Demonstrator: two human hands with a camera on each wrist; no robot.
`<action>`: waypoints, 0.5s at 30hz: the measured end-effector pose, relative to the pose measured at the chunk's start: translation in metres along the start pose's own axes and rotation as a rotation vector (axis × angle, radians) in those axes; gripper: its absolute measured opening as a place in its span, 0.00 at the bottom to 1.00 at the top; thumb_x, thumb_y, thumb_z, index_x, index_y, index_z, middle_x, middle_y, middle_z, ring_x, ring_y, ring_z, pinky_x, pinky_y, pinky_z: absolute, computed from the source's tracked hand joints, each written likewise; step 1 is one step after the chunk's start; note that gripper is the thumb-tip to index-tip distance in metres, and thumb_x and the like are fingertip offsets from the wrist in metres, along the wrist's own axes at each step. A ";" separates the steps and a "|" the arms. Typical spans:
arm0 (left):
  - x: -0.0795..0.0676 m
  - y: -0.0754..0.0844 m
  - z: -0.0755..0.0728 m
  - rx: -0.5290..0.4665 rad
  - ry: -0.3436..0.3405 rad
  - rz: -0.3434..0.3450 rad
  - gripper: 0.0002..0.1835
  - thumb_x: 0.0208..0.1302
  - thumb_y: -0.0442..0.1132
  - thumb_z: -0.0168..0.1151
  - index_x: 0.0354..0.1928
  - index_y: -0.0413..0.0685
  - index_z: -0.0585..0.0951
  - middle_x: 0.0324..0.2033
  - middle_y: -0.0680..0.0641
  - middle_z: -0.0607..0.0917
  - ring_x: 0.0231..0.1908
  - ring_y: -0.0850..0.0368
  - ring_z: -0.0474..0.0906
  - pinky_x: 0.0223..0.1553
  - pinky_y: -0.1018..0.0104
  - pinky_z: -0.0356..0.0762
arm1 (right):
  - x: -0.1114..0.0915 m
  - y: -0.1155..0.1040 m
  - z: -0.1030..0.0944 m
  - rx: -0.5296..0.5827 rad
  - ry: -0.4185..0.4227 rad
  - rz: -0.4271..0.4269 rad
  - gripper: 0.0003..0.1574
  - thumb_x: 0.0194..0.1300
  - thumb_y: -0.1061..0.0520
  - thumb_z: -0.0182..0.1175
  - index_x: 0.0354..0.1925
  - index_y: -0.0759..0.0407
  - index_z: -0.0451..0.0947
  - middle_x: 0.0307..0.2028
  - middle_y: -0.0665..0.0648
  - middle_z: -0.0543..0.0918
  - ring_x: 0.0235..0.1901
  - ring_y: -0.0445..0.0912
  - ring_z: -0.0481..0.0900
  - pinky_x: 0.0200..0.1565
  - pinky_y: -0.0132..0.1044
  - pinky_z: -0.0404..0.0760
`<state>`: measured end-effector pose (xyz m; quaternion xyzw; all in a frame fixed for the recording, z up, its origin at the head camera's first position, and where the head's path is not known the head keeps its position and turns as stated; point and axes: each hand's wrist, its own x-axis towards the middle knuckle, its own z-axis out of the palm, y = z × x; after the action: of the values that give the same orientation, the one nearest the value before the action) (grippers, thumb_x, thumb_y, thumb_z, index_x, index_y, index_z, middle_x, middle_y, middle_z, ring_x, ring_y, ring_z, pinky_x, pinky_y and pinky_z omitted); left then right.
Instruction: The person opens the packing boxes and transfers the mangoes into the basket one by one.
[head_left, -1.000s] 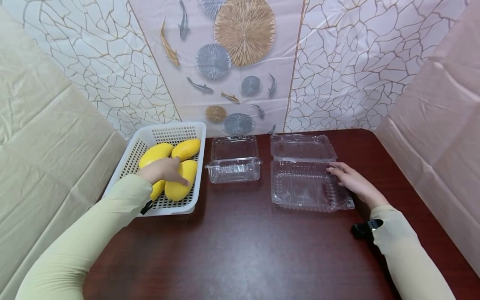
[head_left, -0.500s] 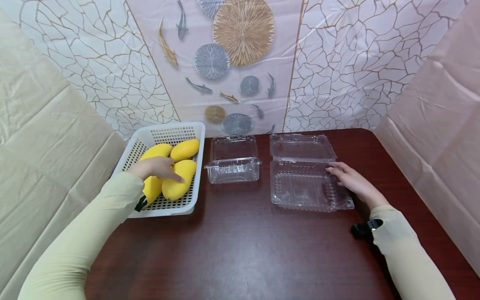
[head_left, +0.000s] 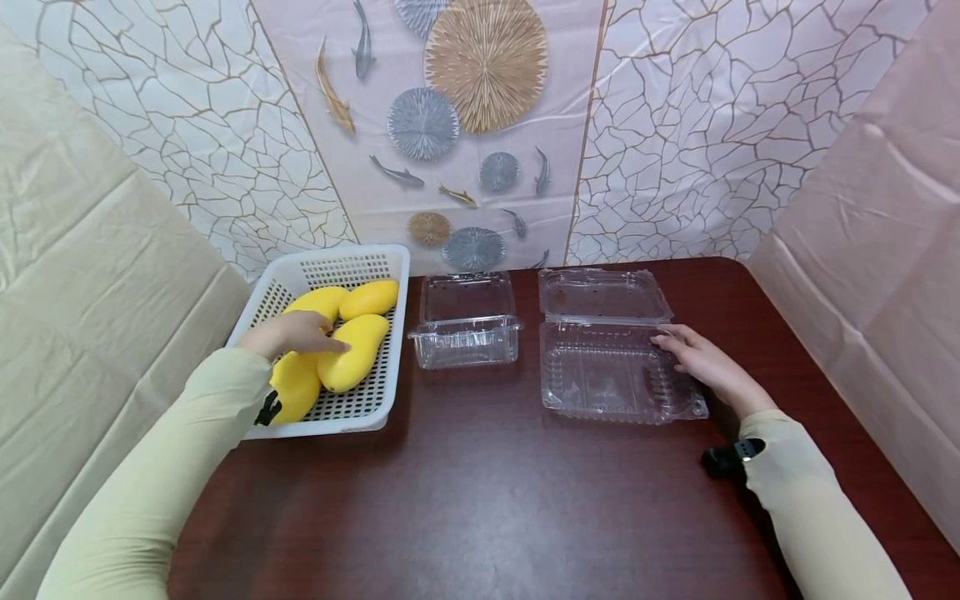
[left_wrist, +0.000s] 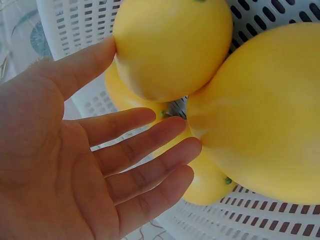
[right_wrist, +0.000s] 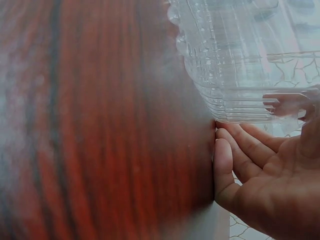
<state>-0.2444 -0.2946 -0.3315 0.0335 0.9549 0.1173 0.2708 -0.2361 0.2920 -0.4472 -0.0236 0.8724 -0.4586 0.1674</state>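
Observation:
Several yellow mangoes (head_left: pixel 354 354) lie in a white plastic basket (head_left: pixel 386 417) on the left. My left hand (head_left: pixel 288 333) reaches over them with fingers spread. In the left wrist view its thumb touches the side of one mango (left_wrist: pixel 172 50), and the other fingertips are close to a larger-looking mango (left_wrist: pixel 265 115). A clear plastic clamshell box (head_left: pixel 600 375) stands on the right with its lid folded back. My right hand (head_left: pixel 708 362) rests at the box's right side, fingertips at its rim and wall; in the right wrist view its fingers look relaxed.
A smaller clear clamshell box (head_left: pixel 467 343), lid also raised, stands between the basket and the larger box. The dark red-brown table (head_left: pixel 480 500) is bounded by a patterned cloth wall (head_left: pixel 465 183) behind and plain cloth walls at both sides.
My left hand has drawn back leftward over the basket, and the mango by its thumb has shifted slightly left and up. The right hand and both boxes have stayed put.

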 end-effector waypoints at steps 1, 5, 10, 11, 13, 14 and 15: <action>0.000 -0.001 0.000 0.004 0.006 0.002 0.30 0.70 0.56 0.60 0.54 0.33 0.76 0.48 0.37 0.78 0.47 0.44 0.73 0.51 0.46 0.74 | 0.000 0.000 0.000 -0.001 0.001 0.002 0.42 0.83 0.44 0.35 0.76 0.75 0.43 0.72 0.79 0.53 0.72 0.71 0.51 0.66 0.64 0.62; 0.000 -0.004 0.000 0.023 0.014 0.011 0.28 0.71 0.56 0.59 0.51 0.33 0.77 0.44 0.38 0.78 0.44 0.45 0.73 0.47 0.48 0.74 | 0.000 0.000 -0.001 0.005 -0.011 0.003 0.43 0.83 0.43 0.36 0.76 0.75 0.43 0.73 0.79 0.52 0.72 0.71 0.50 0.66 0.64 0.62; -0.002 -0.002 0.001 0.038 0.025 0.022 0.39 0.71 0.56 0.58 0.67 0.26 0.68 0.64 0.28 0.72 0.60 0.35 0.71 0.61 0.39 0.69 | 0.000 0.001 -0.009 0.028 -0.063 -0.014 0.44 0.82 0.42 0.38 0.76 0.74 0.41 0.72 0.79 0.54 0.72 0.71 0.50 0.65 0.64 0.63; -0.002 -0.001 0.002 0.043 0.027 0.023 0.40 0.72 0.56 0.57 0.68 0.25 0.67 0.66 0.27 0.69 0.63 0.33 0.68 0.63 0.38 0.66 | -0.001 0.001 -0.011 0.031 -0.072 -0.020 0.45 0.82 0.42 0.38 0.76 0.75 0.41 0.72 0.79 0.55 0.72 0.71 0.51 0.65 0.65 0.64; -0.003 -0.001 0.002 0.049 0.040 0.020 0.41 0.72 0.56 0.57 0.69 0.25 0.65 0.68 0.26 0.66 0.66 0.30 0.65 0.65 0.38 0.63 | -0.002 -0.001 -0.014 0.035 -0.086 -0.027 0.47 0.82 0.41 0.39 0.76 0.75 0.40 0.72 0.79 0.56 0.72 0.71 0.52 0.65 0.65 0.64; -0.003 0.000 0.002 0.049 0.052 0.020 0.41 0.72 0.56 0.56 0.69 0.25 0.66 0.68 0.26 0.66 0.66 0.30 0.64 0.65 0.38 0.63 | -0.002 -0.002 -0.016 0.035 -0.089 -0.025 0.48 0.82 0.40 0.39 0.76 0.76 0.40 0.71 0.80 0.56 0.72 0.71 0.53 0.65 0.65 0.64; -0.003 0.000 0.002 0.054 0.067 0.023 0.40 0.73 0.57 0.56 0.69 0.25 0.66 0.68 0.26 0.67 0.66 0.30 0.64 0.65 0.37 0.63 | -0.003 -0.002 -0.017 0.028 -0.091 -0.021 0.49 0.82 0.39 0.38 0.76 0.76 0.39 0.71 0.81 0.55 0.71 0.71 0.54 0.65 0.65 0.63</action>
<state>-0.2404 -0.2947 -0.3318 0.0480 0.9658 0.0960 0.2362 -0.2389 0.3046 -0.4357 -0.0512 0.8570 -0.4711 0.2026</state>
